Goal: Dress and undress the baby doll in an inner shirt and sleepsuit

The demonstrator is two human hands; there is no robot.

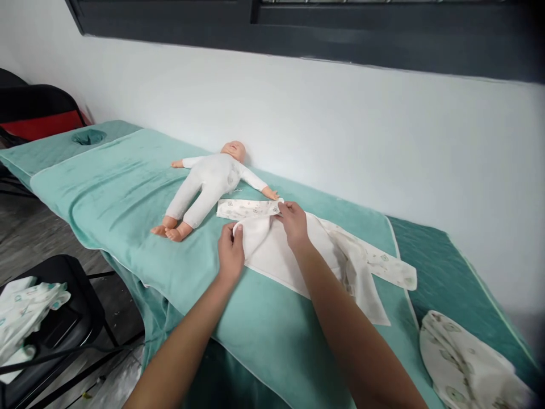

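A white baby garment (pixel 283 255) with printed sleeves lies spread on the green bed cover. My left hand (pixel 231 250) pinches its near left edge between thumb and fingers. Farther up, my right hand (pixel 293 220) grips the cloth beside the left printed sleeve (pixel 249 208). The other sleeve (pixel 389 266) stretches out to the right. Just beyond the garment, a baby doll (pixel 210 179) in a white bodysuit lies on its back, its head by the wall. One doll hand (pixel 270 193) rests close to my right fingers.
The green-covered bed (pixel 128 182) runs along a white wall (pixel 340 136). At the lower right lies a bundled printed cloth (pixel 464 358). A black chair (pixel 85 307) on the left holds folded white clothes (pixel 29 312). A face hole (pixel 89 137) opens in the bed's far end.
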